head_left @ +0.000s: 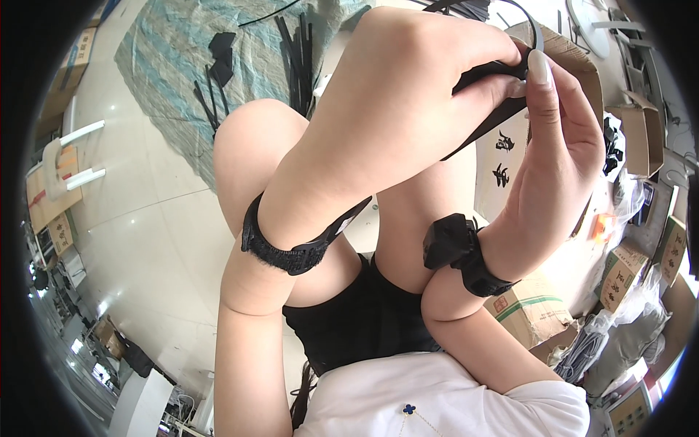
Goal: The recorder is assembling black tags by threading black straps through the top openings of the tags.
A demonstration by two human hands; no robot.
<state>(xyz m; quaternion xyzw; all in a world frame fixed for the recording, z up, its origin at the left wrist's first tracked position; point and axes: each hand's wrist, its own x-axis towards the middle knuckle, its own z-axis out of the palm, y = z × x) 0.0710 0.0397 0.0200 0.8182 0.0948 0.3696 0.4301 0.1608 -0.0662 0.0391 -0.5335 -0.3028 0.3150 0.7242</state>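
Note:
Both my hands meet at the upper right, above my bare knees, over a flat black strap (489, 125). My left hand (444, 69) reaches across with its thumb and fingers closed round the strap. One narrow end loops up above the fingertips, and a wider part hangs below the left hand. My right hand (564, 138) pinches the strap between thumb and fingers close to the left fingertips. Exactly how the strap is folded there is hidden by the fingers. Black bands with small dark devices circle both my wrists.
A blue-and-grey striped woven sheet (164, 80) covers the floor ahead, bearing long black strips (295, 62) and dark flat pieces (221, 57). An open cardboard box (588, 69) stands just beyond my hands. Further cartons (535, 309) and plastic-wrapped bundles (582, 346) crowd the right side.

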